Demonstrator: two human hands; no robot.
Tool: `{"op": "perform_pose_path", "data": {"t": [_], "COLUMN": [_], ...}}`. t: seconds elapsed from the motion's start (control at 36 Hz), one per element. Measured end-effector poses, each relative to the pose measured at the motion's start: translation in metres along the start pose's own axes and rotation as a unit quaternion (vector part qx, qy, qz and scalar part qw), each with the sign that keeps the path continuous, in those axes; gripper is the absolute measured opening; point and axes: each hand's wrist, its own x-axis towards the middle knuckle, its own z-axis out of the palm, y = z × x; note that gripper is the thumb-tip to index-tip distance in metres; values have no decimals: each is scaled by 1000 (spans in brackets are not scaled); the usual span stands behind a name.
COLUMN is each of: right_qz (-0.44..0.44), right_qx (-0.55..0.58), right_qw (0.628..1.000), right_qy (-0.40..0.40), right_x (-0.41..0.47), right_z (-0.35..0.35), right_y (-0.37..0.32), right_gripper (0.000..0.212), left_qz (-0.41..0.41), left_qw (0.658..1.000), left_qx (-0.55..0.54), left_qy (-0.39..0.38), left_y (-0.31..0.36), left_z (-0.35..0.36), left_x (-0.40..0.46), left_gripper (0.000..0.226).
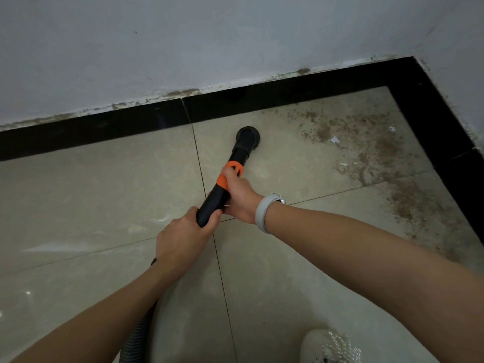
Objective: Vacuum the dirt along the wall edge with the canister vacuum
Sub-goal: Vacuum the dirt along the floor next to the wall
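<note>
Both hands grip the black vacuum wand [222,187], fingers curled round it: the right hand [239,199] sits higher on the tube, just below the orange collar [230,174], and the left hand [183,238] holds the lower end, where the ribbed hose [142,328] leaves toward 7 o'clock. The long axis of the wand runs from about 7 o'clock to 1 o'clock, and its round nozzle [248,134] stands on the floor tile [104,192], near the black baseboard [91,129] but apart from it. The dirt [379,150] lies from the nozzle toward 3 o'clock, a brown spread in the corner where the two baseboards meet, with some white paper scraps [335,140] in it. The right hand is the nearer one to this dirt. I judge that the nozzle must travel to 3 o'clock along the wall [183,43]. Nothing stands in this way; a pale shoe [324,347] is at 5 o'clock, well apart
</note>
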Motion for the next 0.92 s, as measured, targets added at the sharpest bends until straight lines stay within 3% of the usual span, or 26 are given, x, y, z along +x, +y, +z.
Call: {"op": "perform_pose_path", "data": {"t": [0.19, 0.44, 0.92], "right_qz": [9, -55, -81], "right_qx": [-27, -30, 48], "right_qw": [1000, 990, 989], "right_qy": [14, 125, 118], "right_x": [-1, 22, 37], "right_z": [7, 12, -52], "right_y": [-4, -32, -80], "right_gripper": [24, 42, 26], "left_qz": [-3, 24, 112], "left_qw": [1000, 998, 989], "left_qx": [-4, 61, 91], "left_qy": [1, -3, -8], "left_y": [-7, 17, 81], "left_z": [2, -4, 18], "left_x": [5, 49, 90], "left_gripper": [49, 54, 52]}}
